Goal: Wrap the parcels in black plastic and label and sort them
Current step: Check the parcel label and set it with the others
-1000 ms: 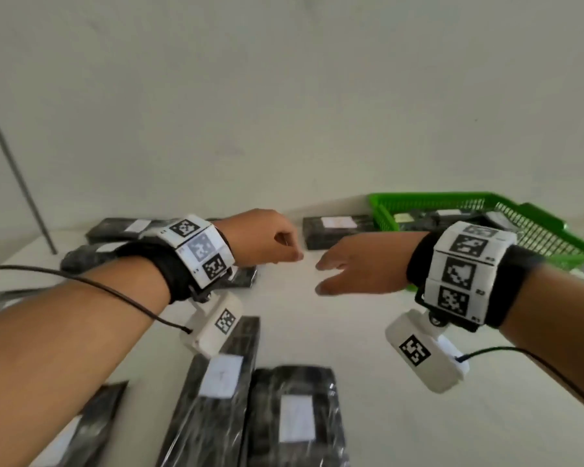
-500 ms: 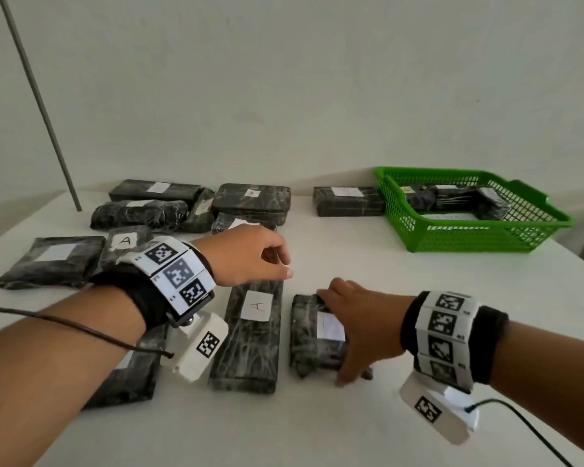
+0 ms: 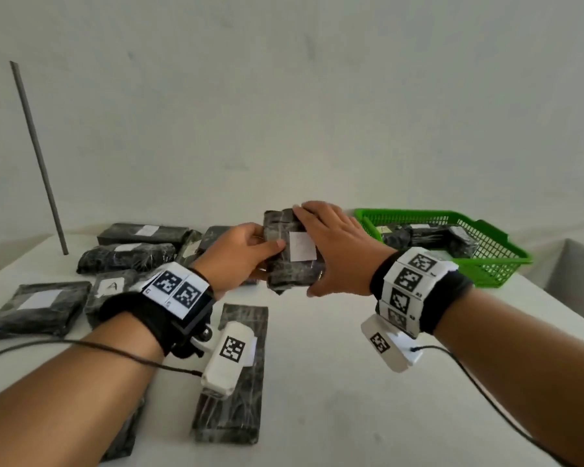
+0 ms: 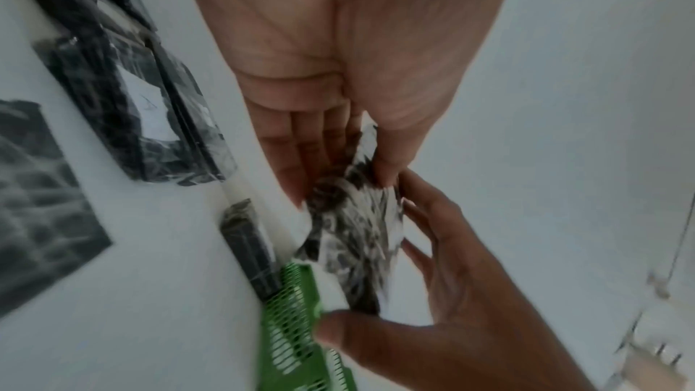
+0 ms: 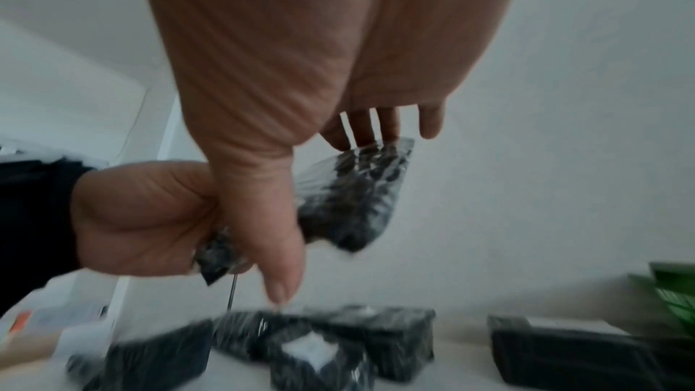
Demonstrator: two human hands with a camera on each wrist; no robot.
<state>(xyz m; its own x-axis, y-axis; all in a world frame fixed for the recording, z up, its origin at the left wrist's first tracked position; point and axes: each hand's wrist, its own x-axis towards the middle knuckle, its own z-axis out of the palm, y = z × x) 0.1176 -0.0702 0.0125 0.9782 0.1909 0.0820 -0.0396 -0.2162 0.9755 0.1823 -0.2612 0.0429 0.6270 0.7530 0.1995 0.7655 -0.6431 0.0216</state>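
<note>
A parcel wrapped in black plastic (image 3: 292, 267) with a blank white label (image 3: 302, 247) is held up above the white table (image 3: 334, 382). My left hand (image 3: 246, 256) grips its left side, thumb on top beside the label. My right hand (image 3: 331, 246) grips its right side, fingers over the far edge and thumb at the near corner. The left wrist view shows the parcel (image 4: 357, 228) between my left hand (image 4: 338, 165) and my right hand (image 4: 443, 278). In the blurred right wrist view the parcel (image 5: 357, 195) lies under my right fingers (image 5: 361, 130), with my left hand (image 5: 143, 213) on its corner.
A green basket (image 3: 496, 261) holding wrapped parcels stands at the back right. Several wrapped parcels lie at the back left, one marked "A" (image 3: 110, 287). A long parcel (image 3: 236, 392) lies near the front under my left wrist. A metal rod (image 3: 38, 156) stands at the far left.
The parcel that lay on the table under my right hand has been lifted. My left hand, empty and curled before, has come over and taken its left side.
</note>
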